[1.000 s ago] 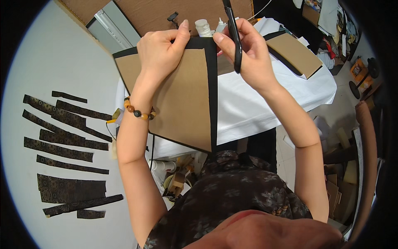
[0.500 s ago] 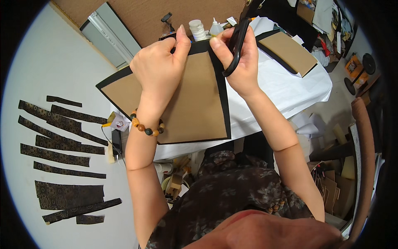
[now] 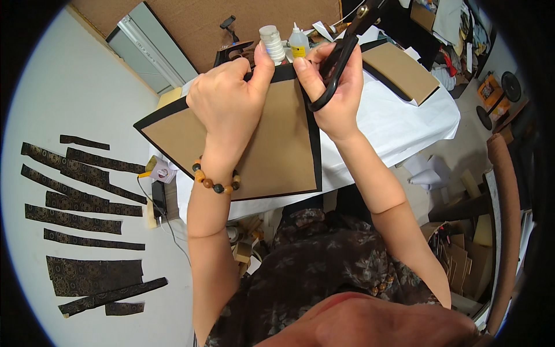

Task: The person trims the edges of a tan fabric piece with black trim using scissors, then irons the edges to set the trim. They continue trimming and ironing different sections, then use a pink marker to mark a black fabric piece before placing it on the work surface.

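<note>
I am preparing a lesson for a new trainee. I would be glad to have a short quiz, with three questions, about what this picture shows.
1. Which hand holds the scissors?
2. True or false: the beaded bracelet is worn on the right wrist.
3. What colour is the border of the brown panel between the hands?
a) white
b) black
c) red

Key:
1. The right hand.
2. False.
3. b
</note>
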Demonstrator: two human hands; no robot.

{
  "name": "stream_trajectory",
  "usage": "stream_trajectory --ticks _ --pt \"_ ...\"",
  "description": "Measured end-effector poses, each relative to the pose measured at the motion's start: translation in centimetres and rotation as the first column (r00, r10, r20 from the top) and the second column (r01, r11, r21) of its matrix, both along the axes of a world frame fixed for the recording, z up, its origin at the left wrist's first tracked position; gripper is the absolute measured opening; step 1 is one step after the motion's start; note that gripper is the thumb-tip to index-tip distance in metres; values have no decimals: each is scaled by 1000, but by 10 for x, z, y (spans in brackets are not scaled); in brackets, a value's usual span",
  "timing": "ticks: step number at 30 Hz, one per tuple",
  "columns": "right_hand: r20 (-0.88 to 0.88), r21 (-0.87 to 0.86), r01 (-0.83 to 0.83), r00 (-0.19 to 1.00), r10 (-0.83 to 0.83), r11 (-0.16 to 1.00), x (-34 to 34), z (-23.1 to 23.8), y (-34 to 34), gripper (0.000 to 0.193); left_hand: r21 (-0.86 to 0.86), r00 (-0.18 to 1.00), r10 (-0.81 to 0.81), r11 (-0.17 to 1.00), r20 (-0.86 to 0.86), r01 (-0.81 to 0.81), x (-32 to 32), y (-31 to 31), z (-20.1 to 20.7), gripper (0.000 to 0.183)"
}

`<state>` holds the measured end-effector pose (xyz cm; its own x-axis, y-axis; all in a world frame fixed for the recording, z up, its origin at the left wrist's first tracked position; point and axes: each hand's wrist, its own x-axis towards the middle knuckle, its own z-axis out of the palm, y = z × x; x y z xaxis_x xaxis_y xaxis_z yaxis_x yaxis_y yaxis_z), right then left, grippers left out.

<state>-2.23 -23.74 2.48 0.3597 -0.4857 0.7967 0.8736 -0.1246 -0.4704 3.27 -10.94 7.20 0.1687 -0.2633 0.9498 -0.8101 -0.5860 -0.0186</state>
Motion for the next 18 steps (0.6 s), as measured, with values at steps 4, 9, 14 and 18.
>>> stream_trajectory --ticks 4,9,14,18 --pt "-16 -17 -43 999 42 999 -3 -3 -3 38 -19 1000 -4 1000 -16 4 -1 -3 -9 51" --pt "-32 -33 27 999 -28 999 -8 2 -1 39 -66 998 -58 996 7 59 -1 -6 -11 50" --pt "-20 -65 35 999 -36 997 -7 -3 -4 41 -44 999 -5 999 -32 3 -9 -2 -8 49" --pt "-67 28 -66 995 68 997 -11 -16 -5 44 -121 996 -48 992 -78 38 4 1 -8 50"
